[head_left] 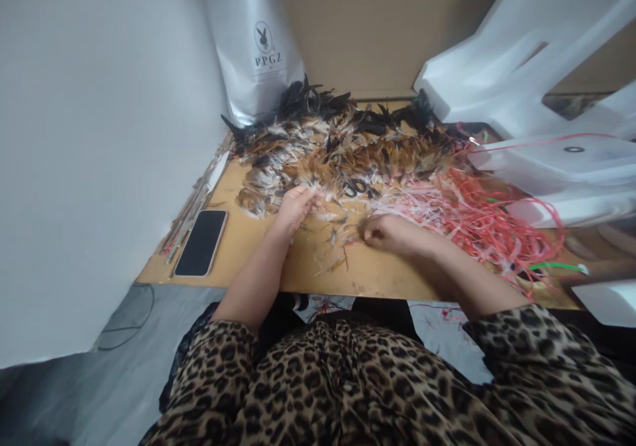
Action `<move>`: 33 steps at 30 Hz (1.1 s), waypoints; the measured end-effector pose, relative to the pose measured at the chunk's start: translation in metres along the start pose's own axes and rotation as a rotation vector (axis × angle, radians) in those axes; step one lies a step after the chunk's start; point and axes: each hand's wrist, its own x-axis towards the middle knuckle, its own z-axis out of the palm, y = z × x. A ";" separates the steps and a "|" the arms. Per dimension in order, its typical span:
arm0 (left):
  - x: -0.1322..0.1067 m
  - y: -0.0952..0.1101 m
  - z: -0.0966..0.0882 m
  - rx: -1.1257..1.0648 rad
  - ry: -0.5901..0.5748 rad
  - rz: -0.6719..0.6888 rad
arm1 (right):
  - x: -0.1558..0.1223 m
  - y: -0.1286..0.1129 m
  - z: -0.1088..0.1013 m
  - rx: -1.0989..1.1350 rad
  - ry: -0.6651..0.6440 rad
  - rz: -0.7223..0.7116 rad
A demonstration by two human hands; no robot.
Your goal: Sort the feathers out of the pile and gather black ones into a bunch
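Note:
A broad heap of brown, white and black feathers [338, 148] covers the back of the yellowish table [253, 247]. At the heap's front edge, my left hand [295, 206] is closed in a pinch on a pale feather. My right hand [390, 232] is curled close above the table, to the right of some scattered loose feathers [330, 240]. Its fingertips are turned away, so what they hold, if anything, is hidden. Black scissor handles [356, 189] show between the hands, against the heap; the blades are not visible. Pink and red plastic strips [477, 224] lie tangled beyond my right forearm.
A phone [201, 242] lies at the table's left, with thin sticks [199, 194] along that edge. Behind the feathers stands a printed white bag [253, 68]. White foam-like pieces [497, 55] crowd the right side, and a white wall [109, 134] rises at left.

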 end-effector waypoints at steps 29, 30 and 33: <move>0.000 0.008 0.000 -0.149 -0.023 0.021 | 0.085 -0.014 -0.005 1.366 0.123 0.163; 0.001 0.008 0.000 -0.149 -0.003 0.025 | 0.084 -0.012 -0.005 1.393 0.118 0.141; 0.001 0.008 0.000 -0.153 0.038 0.032 | 0.080 -0.005 -0.006 1.490 0.119 0.060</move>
